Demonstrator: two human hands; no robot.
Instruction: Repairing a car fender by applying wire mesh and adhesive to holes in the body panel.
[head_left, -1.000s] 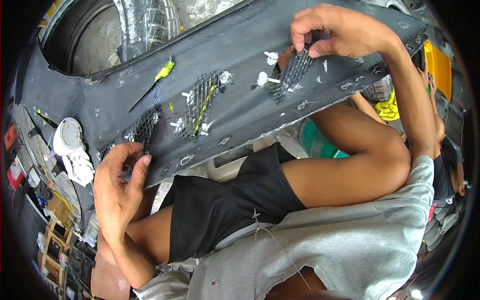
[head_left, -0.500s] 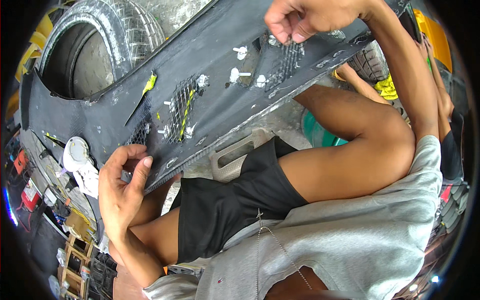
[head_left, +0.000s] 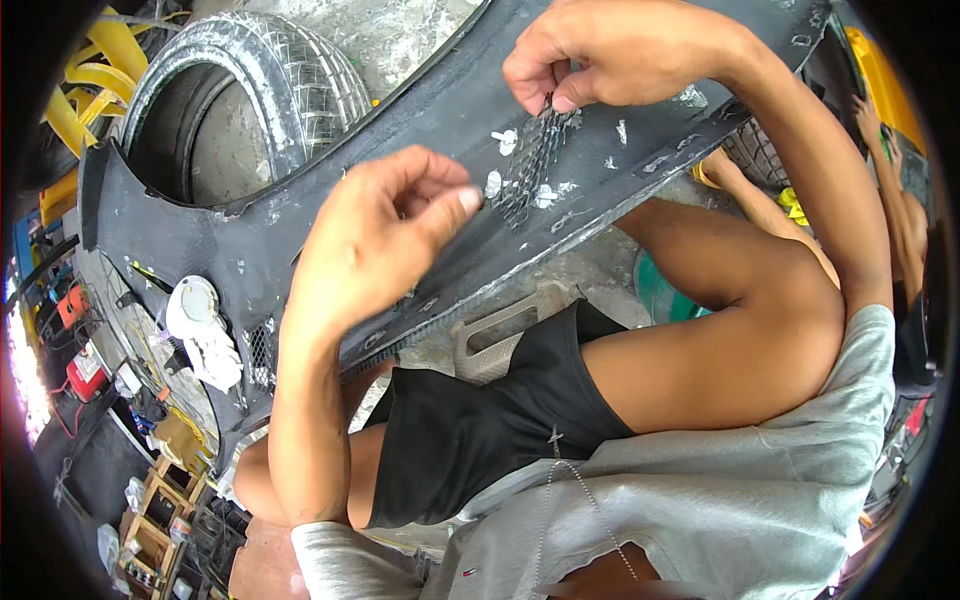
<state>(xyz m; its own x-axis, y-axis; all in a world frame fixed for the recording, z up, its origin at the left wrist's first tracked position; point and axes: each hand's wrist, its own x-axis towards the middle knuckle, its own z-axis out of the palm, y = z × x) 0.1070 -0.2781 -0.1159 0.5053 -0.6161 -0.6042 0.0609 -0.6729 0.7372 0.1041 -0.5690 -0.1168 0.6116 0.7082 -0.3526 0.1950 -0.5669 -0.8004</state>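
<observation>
Black mesh [head_left: 530, 172]: pinched end partly hidden by right hand [head_left: 612, 58].

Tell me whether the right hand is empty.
No, the right hand pinches the mesh's upper end between thumb and fingers.

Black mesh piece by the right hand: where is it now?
In the head view, the black mesh is above and slightly right of centre, against the dark panel, its upper end at the right hand.
</observation>
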